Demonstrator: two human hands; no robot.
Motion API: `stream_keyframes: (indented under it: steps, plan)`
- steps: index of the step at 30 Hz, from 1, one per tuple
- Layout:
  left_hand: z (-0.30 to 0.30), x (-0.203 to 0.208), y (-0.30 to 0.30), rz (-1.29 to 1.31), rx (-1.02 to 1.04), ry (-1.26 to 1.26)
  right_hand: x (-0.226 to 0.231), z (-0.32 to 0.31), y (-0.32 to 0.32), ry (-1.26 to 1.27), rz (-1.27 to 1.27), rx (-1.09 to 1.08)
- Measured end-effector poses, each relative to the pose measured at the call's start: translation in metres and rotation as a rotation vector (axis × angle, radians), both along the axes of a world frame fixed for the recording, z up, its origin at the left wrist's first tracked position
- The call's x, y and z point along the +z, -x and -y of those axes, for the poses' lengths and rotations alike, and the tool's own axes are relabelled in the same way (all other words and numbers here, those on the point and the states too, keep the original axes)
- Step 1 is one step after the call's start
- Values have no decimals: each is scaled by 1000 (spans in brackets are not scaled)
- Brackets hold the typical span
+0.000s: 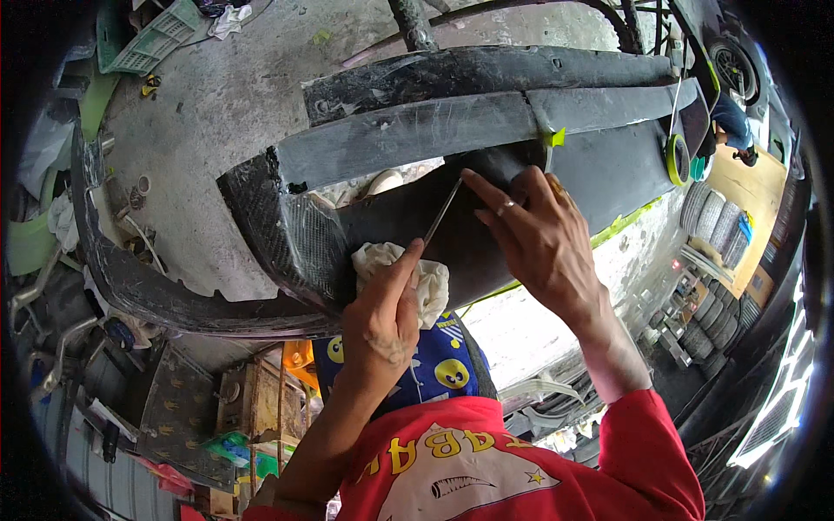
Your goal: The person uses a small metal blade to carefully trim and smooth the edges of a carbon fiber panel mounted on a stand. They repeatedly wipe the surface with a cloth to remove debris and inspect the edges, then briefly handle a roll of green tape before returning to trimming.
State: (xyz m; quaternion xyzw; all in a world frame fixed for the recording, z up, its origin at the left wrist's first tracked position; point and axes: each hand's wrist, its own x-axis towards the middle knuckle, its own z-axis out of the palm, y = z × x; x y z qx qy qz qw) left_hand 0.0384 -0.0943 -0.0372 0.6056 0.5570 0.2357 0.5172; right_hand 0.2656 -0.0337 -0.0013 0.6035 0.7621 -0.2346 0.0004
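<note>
My left hand [383, 321] is closed around a crumpled white cloth [432, 291] and a thin metal rod-like tool [444, 211]. The tool slants up to the right from my fingers. At its far tip rests the outstretched index finger of my right hand [549, 239], whose other fingers are partly bent over the black panel. Both hands are above a large dark car bumper [408, 217] with grey, sanded-looking strips along its far side. A woven, carbon-like patch [317, 239] shows at its left corner. A bit of yellow-green tape [557, 137] sticks up beyond my right hand.
A roll of yellow-green tape [677, 160] hangs at the bumper's right end. Green crate [156, 39] lies at the far left on the concrete floor. Stacked tyres [717, 221] and a wooden board [764, 221] stand at right, with another person [735, 126] near them.
</note>
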Motion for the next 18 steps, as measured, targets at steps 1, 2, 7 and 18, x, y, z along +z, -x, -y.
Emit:
stream_keyframes:
  steps: [1,2,7,18]
  plan:
    - [0,1,-1,-5,3,1,-3,-3,1,7,30,28]
    - [0,2,-3,-9,6,2,-4,-5,1,15,61,56]
    - [6,-7,-6,100,78,48,-6,-4,0,-6,81,82]
    - [16,-7,-9,73,190,11,-2,4,-4,-12,-105,-53]
